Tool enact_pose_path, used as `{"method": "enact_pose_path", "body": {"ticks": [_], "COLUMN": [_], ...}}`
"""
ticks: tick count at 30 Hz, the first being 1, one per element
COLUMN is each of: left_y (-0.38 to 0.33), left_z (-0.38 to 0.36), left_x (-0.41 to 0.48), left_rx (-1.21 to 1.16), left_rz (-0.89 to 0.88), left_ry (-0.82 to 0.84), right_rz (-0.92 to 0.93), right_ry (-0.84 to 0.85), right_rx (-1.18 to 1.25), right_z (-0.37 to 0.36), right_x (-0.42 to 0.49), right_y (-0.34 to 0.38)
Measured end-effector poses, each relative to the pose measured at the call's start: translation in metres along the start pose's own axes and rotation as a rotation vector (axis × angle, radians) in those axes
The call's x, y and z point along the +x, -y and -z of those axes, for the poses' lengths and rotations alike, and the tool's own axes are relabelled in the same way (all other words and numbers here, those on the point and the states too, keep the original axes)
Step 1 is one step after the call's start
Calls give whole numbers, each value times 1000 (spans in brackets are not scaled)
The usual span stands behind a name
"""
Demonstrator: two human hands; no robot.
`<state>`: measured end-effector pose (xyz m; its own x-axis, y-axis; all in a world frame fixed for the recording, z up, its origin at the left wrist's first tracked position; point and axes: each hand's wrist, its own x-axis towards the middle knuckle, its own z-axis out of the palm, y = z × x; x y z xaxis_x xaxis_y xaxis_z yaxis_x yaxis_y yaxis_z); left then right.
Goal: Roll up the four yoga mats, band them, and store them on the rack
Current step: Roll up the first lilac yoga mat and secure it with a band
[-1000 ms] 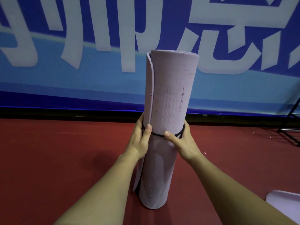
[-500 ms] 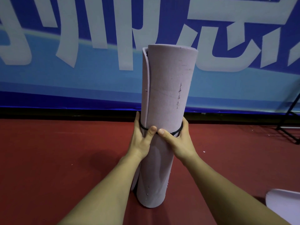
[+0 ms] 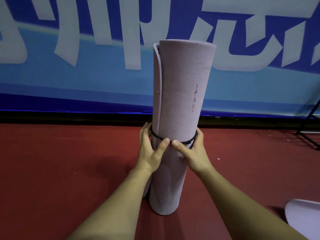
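Observation:
A rolled lilac yoga mat (image 3: 181,94) stands upright on the red floor in the middle of the head view, its outer flap loose along the left side. A thin black band (image 3: 159,138) circles it a little below mid-height. My left hand (image 3: 150,151) grips the roll from the left, thumb on the band. From the right, my right hand (image 3: 194,153) wraps the roll, its thumb meeting the left thumb at the band. The fingers behind the roll are hidden.
A blue banner with large pale characters (image 3: 86,49) runs along the back, above a black floor strip. A black stand leg (image 3: 310,129) sits at the right edge. The corner of another lilac mat (image 3: 304,217) lies at bottom right on the red floor (image 3: 60,170).
Both hands have slid the black band slightly down the roll and my thumbs have come together at the front. The roll stays upright.

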<state>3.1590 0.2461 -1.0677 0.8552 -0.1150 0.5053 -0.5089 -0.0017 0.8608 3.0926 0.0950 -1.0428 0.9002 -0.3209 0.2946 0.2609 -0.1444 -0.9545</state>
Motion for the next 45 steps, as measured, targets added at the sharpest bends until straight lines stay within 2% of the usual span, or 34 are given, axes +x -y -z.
{"method": "enact_pose_path", "body": {"ticks": [7,13,20,24,37,45], "left_y": [-13,-2,-13,-11,-16,-25], "left_z": [-1,7,5,6,5,12], "left_x": [12,-5,-1,-6,-5,-10], "left_rx": [25,136,71,48,52,141], "left_rz": [-51,7,-18,15,-35,-72], "left_ry": [35,58,71,37,1,-26], "right_rz": [77,4,26,28,41,65], "right_ry": [-35,16,31,49,36,20], "right_rx": [-63,-112,-123,-151,-184,-205], "right_z": [-5,2,4,4,5,6], "right_x": [4,-12,-12,-14,-10,-11], "right_y": [14,6,14,16,17,26]}}
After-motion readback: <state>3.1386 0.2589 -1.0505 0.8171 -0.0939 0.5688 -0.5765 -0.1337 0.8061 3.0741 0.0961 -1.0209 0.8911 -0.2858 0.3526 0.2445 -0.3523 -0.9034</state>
